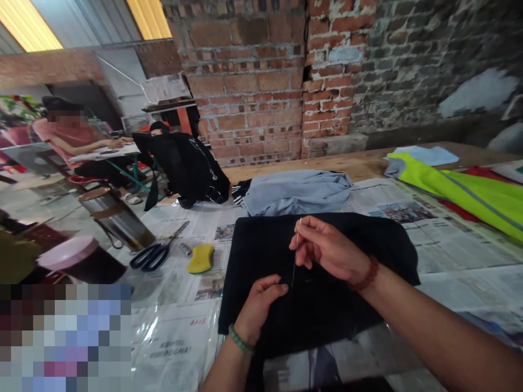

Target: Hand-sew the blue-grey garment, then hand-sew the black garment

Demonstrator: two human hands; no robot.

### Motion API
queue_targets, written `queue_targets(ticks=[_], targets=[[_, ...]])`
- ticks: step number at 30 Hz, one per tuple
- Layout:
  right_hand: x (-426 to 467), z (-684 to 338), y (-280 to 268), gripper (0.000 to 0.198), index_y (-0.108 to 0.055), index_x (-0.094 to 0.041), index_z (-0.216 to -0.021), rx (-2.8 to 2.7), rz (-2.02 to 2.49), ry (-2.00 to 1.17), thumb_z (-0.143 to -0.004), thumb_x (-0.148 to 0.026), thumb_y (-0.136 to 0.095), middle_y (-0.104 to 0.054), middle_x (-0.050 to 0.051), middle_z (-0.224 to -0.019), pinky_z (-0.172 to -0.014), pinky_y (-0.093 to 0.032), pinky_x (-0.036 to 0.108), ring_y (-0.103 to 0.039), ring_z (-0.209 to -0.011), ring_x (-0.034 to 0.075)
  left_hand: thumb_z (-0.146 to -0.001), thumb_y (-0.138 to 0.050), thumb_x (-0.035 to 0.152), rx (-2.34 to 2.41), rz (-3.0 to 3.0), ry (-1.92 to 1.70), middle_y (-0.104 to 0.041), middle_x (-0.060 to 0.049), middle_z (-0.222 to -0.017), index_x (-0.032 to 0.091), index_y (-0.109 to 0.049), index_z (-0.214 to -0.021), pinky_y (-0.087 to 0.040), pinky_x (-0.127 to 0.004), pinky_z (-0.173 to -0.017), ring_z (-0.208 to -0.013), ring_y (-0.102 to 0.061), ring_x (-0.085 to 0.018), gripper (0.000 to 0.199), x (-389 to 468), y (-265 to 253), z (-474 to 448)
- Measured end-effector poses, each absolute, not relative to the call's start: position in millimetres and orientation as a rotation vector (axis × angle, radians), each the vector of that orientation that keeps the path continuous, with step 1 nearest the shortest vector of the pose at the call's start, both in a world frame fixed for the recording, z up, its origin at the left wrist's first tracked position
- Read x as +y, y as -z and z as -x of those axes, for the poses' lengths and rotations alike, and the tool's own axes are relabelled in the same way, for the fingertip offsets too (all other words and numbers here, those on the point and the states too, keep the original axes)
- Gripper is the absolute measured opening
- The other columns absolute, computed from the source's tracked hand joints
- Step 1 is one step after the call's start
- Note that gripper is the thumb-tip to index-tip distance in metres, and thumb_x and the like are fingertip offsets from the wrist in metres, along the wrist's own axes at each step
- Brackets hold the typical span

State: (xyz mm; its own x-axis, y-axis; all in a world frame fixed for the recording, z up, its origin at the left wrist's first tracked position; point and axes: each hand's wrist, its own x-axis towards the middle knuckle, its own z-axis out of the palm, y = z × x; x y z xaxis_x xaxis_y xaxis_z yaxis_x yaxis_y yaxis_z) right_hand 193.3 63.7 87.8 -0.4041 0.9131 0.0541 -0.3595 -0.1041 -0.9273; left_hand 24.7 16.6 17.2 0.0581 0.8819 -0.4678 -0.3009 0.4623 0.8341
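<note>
Black cloth (327, 316) lies folded in front of me. Over its middle, my right hand (327, 245), with a red bead bracelet, pinches a thin sewing needle (299, 231) between thumb and fingertips. A fine pale thread (293, 270) runs down from it toward the cloth. Lower and to the left, my left hand (261, 302), with a green bead bracelet, is closed at the cloth. Its thumb lies against the curled forefinger, and it seems to grip the fabric; the other fingers are mostly hidden. The thread passes just right of this thumb.
Newspaper (175, 326) under clear plastic covers the table. Left lie scissors (157, 256), a yellow sponge (200, 258), a steel flask (116, 218) and a pink-lidded cup (77, 258). Beyond are grey clothing (294, 190) and a black backpack (183, 169); a hi-vis garment (461, 190) is right. A person (67, 130) sits far left.
</note>
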Motion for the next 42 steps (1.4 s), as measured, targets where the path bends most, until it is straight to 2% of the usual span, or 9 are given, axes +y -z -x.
queue_targets(ticks=[4, 7, 25, 29, 33, 35, 38, 42], targets=[[85.2, -202.1, -92.6, 0.004, -0.049, -0.018, -0.082, -1.065, 0.721, -1.757, -0.083, -0.021, -0.048, -0.060, -0.002, -0.063, -0.039, -0.042, 0.017, -0.062, -0.051, 0.012, -0.046, -0.079, 0.021, 1.295, -0.573, -1.045, -0.061, 0.005, -0.052, 0.016, -0.061, -0.072, -0.043, -0.020, -0.051, -0.048, -0.056, -0.010, 0.032, 13.9, -20.4, -27.4], [100.1, -207.3, -98.6, 0.007, -0.050, -0.017, -0.081, -0.995, 0.751, -1.763, -0.084, -0.016, -0.044, -0.061, -0.002, -0.061, -0.041, -0.044, 0.018, -0.063, -0.053, 0.012, -0.046, -0.078, 0.020, 1.305, -0.558, -1.061, -0.061, 0.005, -0.052, 0.016, -0.060, -0.073, -0.043, -0.021, -0.051, -0.048, -0.056, -0.010, 0.033, 12.9, -22.7, -28.6], [141.1, -207.1, -108.2, 0.017, -0.049, -0.017, -0.076, -0.601, 0.643, -1.627, -0.088, -0.014, -0.038, -0.061, -0.004, -0.055, -0.052, -0.050, 0.022, -0.064, -0.057, 0.011, -0.046, -0.078, 0.018, 1.343, -0.563, -1.057, -0.062, 0.004, -0.053, 0.015, -0.060, -0.073, -0.045, -0.022, -0.052, -0.050, -0.058, -0.011, 0.032, 13.7, -24.4, -28.6], [134.7, -202.6, -105.4, 0.015, -0.048, -0.018, -0.076, -0.673, 0.621, -1.591, -0.087, -0.014, -0.038, -0.060, -0.003, -0.060, -0.055, -0.051, 0.023, -0.064, -0.059, 0.011, -0.045, -0.078, 0.018, 1.322, -0.545, -1.049, -0.061, 0.005, -0.052, 0.016, -0.061, -0.069, -0.044, -0.021, -0.050, -0.048, -0.056, -0.010, 0.030, 13.8, -26.1, -29.8], [100.5, -188.4, -86.3, 0.008, -0.047, -0.018, -0.077, -1.032, 0.832, -1.594, -0.083, -0.020, -0.043, -0.058, -0.002, -0.064, -0.050, -0.048, 0.024, -0.062, -0.056, 0.012, -0.045, -0.078, 0.018, 1.266, -0.541, -1.042, -0.061, 0.005, -0.050, 0.016, -0.062, -0.065, -0.042, -0.019, -0.048, -0.046, -0.054, -0.008, 0.026, 14.6, -23.5, -28.1], [80.6, -181.0, -70.3, 0.009, -0.049, -0.018, -0.076, -1.283, 1.002, -1.476, -0.082, -0.022, -0.044, -0.056, -0.003, -0.064, -0.050, -0.046, 0.022, -0.059, -0.054, 0.011, -0.045, -0.078, 0.021, 1.234, -0.567, -1.004, -0.059, 0.005, -0.047, 0.015, -0.062, -0.060, -0.040, -0.018, -0.045, -0.043, -0.051, -0.008, 0.023, 15.6, -20.5, -25.6], [59.4, -177.7, -46.8, 0.013, -0.052, -0.018, -0.073, -1.625, 1.107, -1.136, -0.081, -0.023, -0.044, -0.055, -0.003, -0.063, -0.057, -0.043, 0.022, -0.054, -0.057, 0.009, -0.047, -0.078, 0.026, 1.183, -0.639, -0.940, -0.058, 0.004, -0.047, 0.015, -0.062, -0.056, -0.038, -0.018, -0.044, -0.042, -0.050, -0.008, 0.021, 17.0, -18.4, -22.7], [49.6, -190.6, -26.7, 0.016, -0.052, -0.019, -0.075, -1.652, 1.171, -0.877, -0.084, -0.026, -0.041, -0.049, -0.004, -0.057, -0.055, -0.039, 0.021, -0.048, -0.055, 0.009, -0.051, -0.077, 0.025, 1.097, -0.796, -0.833, -0.060, 0.003, -0.054, 0.015, -0.066, -0.066, -0.037, -0.018, -0.048, -0.047, -0.050, -0.008, 0.021, 16.6, -23.2, -26.1]])
